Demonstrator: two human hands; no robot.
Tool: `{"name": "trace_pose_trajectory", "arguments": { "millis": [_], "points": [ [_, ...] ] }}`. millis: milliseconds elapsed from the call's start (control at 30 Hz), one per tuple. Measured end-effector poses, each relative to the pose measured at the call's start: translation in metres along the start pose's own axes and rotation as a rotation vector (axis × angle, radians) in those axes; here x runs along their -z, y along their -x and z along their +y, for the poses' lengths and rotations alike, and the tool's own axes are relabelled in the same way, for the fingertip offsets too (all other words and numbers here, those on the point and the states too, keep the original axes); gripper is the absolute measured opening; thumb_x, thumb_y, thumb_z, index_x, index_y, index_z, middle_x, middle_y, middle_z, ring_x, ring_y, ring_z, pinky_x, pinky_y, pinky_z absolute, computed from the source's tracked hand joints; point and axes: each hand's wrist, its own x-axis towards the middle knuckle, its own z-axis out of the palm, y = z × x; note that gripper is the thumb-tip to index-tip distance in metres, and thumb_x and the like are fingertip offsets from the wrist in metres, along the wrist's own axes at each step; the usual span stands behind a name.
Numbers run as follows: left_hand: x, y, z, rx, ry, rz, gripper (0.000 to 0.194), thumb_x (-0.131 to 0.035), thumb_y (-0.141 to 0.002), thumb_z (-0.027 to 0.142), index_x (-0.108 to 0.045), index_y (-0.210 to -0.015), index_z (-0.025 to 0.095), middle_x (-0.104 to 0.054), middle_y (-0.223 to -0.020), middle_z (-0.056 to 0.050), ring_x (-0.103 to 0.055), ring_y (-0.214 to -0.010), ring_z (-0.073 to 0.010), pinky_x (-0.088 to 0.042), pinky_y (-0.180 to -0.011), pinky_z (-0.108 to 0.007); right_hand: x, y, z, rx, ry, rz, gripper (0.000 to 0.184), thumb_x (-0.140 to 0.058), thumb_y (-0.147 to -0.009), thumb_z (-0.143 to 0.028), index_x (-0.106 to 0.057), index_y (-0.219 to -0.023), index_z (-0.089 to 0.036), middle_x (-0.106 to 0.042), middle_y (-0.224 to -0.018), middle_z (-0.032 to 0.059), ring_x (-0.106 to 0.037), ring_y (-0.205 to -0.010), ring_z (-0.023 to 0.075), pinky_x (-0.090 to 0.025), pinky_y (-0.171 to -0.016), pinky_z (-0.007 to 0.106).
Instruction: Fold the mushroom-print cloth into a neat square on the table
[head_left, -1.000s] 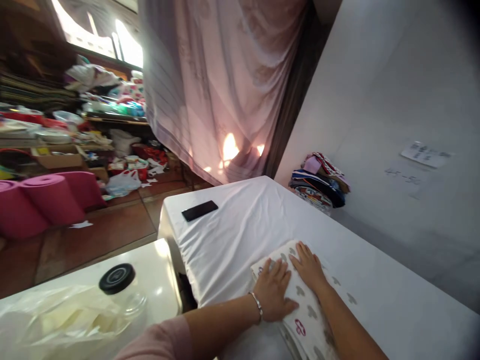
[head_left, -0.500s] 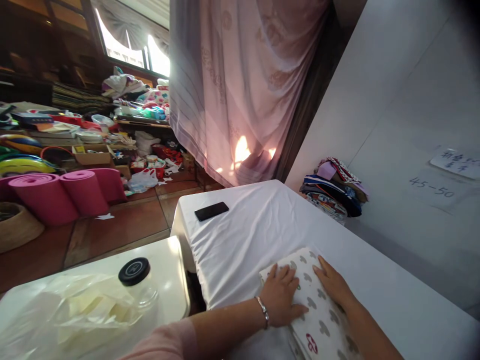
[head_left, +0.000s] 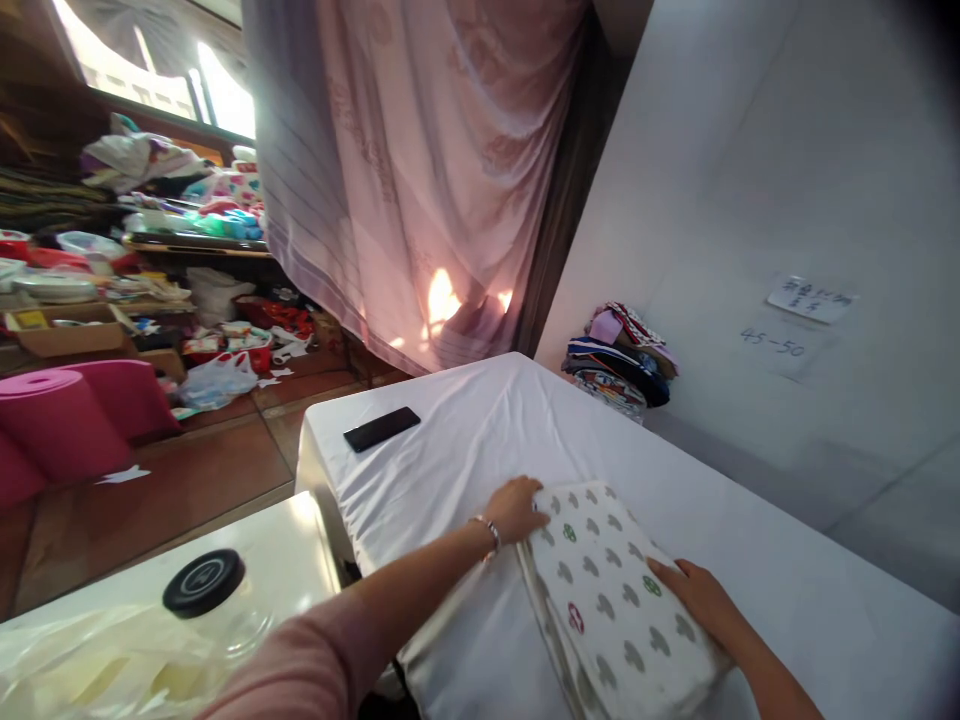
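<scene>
A folded white cloth (head_left: 611,590) printed with grey shapes and a few green and red motifs lies on the white-covered table (head_left: 450,450). My left hand (head_left: 517,508), with a bracelet at the wrist, grips its far left corner, the fingers partly out of sight at the edge. At the right edge of the cloth my right hand (head_left: 697,595) is closed round the side, fingertips on top and the rest of the grip hidden. Folded layers show along the left side of the cloth.
A black phone (head_left: 382,429) rests near the table's far left corner. On a lower white table at left stand a black-lidded clear jar (head_left: 204,582) and a plastic bag (head_left: 105,670). Stacked clothes (head_left: 619,360) sit against the white wall (head_left: 712,180). A pink curtain (head_left: 420,180) hangs behind.
My hands lay flat on top of the cloth before; now they hold its far left corner and right edge. The cloth is turned and shows more of its surface. The view has swung right.
</scene>
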Motion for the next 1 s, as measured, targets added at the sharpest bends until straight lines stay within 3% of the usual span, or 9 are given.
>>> {"name": "trace_pose_trajectory", "arguments": {
  "millis": [167,233,300,433,567,733,833,933,1000],
  "points": [
    [0.007,-0.092,0.034,-0.138,0.050,0.006,0.052,-0.067,-0.069,0.026,-0.053,-0.119,0.021,-0.055,-0.122,-0.006,-0.047,-0.117,-0.0220,-0.034,-0.097,-0.027,0.004,0.023,0.012,-0.090,-0.134,0.220,0.057,-0.044,-0.073,-0.067,-0.064,-0.083,-0.015,-0.068,-0.090,0.0131,-0.062,-0.085,0.0264,-0.047,-0.070,0.033],
    [-0.004,-0.113,0.046,-0.102,0.086,-0.007,0.050,-0.063,-0.075,0.028,-0.049,-0.122,0.017,-0.052,-0.126,-0.010,-0.048,-0.115,-0.0231,-0.035,-0.096,-0.029,0.004,0.031,0.016,-0.130,-0.121,0.292,0.056,-0.045,-0.074,-0.065,-0.064,-0.086,-0.014,-0.068,-0.091,0.0135,-0.062,-0.084,0.0256,-0.047,-0.072,0.033],
    [-0.018,-0.119,0.051,-0.063,0.116,-0.004,0.051,-0.058,-0.080,0.033,-0.046,-0.125,0.013,-0.047,-0.130,-0.014,-0.046,-0.118,-0.0253,-0.035,-0.096,-0.031,0.004,0.037,0.023,-0.131,-0.146,0.310,0.057,-0.044,-0.075,-0.063,-0.064,-0.094,-0.013,-0.067,-0.094,0.0122,-0.062,-0.085,0.0236,-0.047,-0.072,0.031],
    [-0.036,-0.092,0.044,0.010,0.175,0.054,0.049,-0.046,-0.087,0.040,-0.043,-0.126,0.011,-0.045,-0.132,-0.015,-0.046,-0.117,-0.0222,-0.035,-0.094,-0.028,-0.002,0.050,0.034,-0.140,-0.162,0.326,0.065,-0.040,-0.077,-0.063,-0.059,-0.112,-0.012,-0.066,-0.100,0.0117,-0.062,-0.089,0.0216,-0.046,-0.077,0.030],
    [-0.039,-0.043,0.034,0.120,0.226,0.088,0.042,-0.043,-0.087,0.043,-0.049,-0.114,0.012,-0.059,-0.109,-0.012,-0.057,-0.098,-0.0194,-0.040,-0.081,-0.027,-0.010,0.064,0.032,-0.131,-0.131,0.326,0.064,-0.039,-0.078,-0.062,-0.055,-0.118,-0.015,-0.066,-0.100,0.0101,-0.061,-0.091,0.0230,-0.044,-0.081,0.033],
    [-0.040,0.019,0.037,0.153,0.305,-0.021,0.036,-0.050,-0.078,0.054,-0.053,-0.087,0.020,-0.063,-0.080,-0.003,-0.058,-0.074,-0.0179,-0.038,-0.061,-0.026,-0.016,0.071,0.027,-0.105,-0.127,0.326,0.063,-0.040,-0.078,-0.062,-0.052,-0.121,-0.017,-0.063,-0.108,0.0101,-0.059,-0.099,0.0255,-0.044,-0.084,0.034],
    [-0.042,0.041,0.044,0.131,0.256,-0.068,0.033,-0.050,-0.077,0.053,-0.050,-0.071,0.021,-0.060,-0.071,-0.001,-0.057,-0.068,-0.0177,-0.035,-0.057,-0.026,-0.019,0.072,0.029,-0.109,-0.054,0.354,0.067,-0.039,-0.078,-0.061,-0.047,-0.126,-0.015,-0.058,-0.118,0.0128,-0.054,-0.108,0.0278,-0.041,-0.090,0.037],
    [-0.045,0.050,0.049,0.109,0.199,-0.048,0.031,-0.053,-0.076,0.047,-0.047,-0.062,0.020,-0.059,-0.072,-0.002,-0.056,-0.069,-0.0179,-0.033,-0.056,-0.026,-0.024,0.077,0.028,-0.037,0.071,0.494,0.068,-0.039,-0.079,-0.058,-0.043,-0.131,-0.014,-0.053,-0.124,0.0141,-0.049,-0.114,0.0287,-0.039,-0.093,0.040],
    [-0.046,0.051,0.049,0.102,0.210,-0.038,0.029,-0.054,-0.075,0.042,-0.046,-0.058,0.019,-0.057,-0.069,-0.002,-0.054,-0.067,-0.0169,-0.032,-0.055,-0.025,-0.031,0.083,0.020,0.127,0.125,0.629,0.061,-0.039,-0.081,-0.052,-0.044,-0.130,-0.015,-0.049,-0.127,0.0126,-0.044,-0.118,0.0271,-0.037,-0.097,0.039]
  ]
}}
